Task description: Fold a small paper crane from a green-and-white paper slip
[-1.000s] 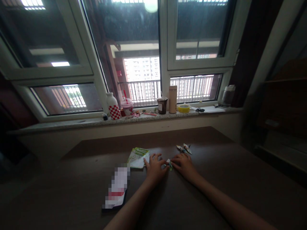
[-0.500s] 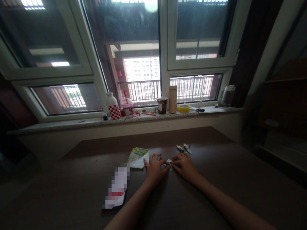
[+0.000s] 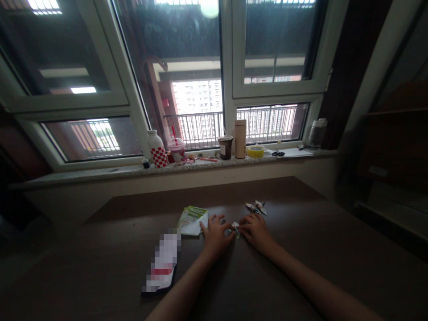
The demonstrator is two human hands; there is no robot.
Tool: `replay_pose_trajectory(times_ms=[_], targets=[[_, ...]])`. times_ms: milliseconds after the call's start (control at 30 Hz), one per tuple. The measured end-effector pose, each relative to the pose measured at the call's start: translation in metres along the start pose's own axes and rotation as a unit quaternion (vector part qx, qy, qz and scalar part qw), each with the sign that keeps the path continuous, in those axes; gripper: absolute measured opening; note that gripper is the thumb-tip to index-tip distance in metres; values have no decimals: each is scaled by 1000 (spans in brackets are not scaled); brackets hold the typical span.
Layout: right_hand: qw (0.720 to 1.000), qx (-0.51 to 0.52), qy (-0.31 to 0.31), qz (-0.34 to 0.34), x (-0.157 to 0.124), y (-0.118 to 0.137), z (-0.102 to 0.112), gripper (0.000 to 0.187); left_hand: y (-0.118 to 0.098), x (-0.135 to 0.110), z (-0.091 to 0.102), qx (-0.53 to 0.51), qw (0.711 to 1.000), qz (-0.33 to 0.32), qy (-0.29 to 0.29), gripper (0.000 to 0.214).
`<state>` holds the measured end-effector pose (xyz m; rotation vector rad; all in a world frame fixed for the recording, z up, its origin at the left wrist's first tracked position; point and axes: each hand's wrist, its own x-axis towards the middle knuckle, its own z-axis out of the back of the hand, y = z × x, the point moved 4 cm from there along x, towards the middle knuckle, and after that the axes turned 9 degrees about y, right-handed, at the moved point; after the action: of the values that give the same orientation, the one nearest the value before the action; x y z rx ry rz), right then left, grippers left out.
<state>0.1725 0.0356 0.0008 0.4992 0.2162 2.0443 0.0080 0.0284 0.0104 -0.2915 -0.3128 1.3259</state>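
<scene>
Between my two hands, low over the brown table (image 3: 140,249), is a small piece of folded paper (image 3: 236,228), whitish with some green. My left hand (image 3: 216,234) pinches its left side between thumb and fingertips, the other fingers spread. On the opposite side the fingers of my right hand (image 3: 257,231) close on the paper's right edge. Just beyond my right hand lie a few small folded paper pieces (image 3: 257,207), white with coloured print. Flat green-and-white printed papers (image 3: 193,220) rest beside my left hand, close to its outer fingers.
A phone-like flat object (image 3: 162,263), its top blurred out, lies left of my left forearm. Along the windowsill (image 3: 200,166) stand a checkered bottle (image 3: 158,149), a pink drink cup (image 3: 177,151), a dark drink cup (image 3: 225,147), a tan flask (image 3: 240,139), yellow tape (image 3: 256,152) and scissors (image 3: 278,154).
Both hands keep their pinch on the small folded paper with almost no movement. The whole view has shifted very slightly.
</scene>
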Motion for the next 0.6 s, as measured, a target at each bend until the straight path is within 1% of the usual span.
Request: replay_pose_trajectory(times_ms=[267,433,600], targets=[[1000,11,3,0,0,0,0,20,1,0,-2,-2,1000,-4,0,20],[1000,14,7,-15,0,1,1,20,1,-1,0,-14,1000,-3,-11,22],[999,20,7,-24,1,-1,2,19,0,-1,1,-12,1000,2,-3,23]])
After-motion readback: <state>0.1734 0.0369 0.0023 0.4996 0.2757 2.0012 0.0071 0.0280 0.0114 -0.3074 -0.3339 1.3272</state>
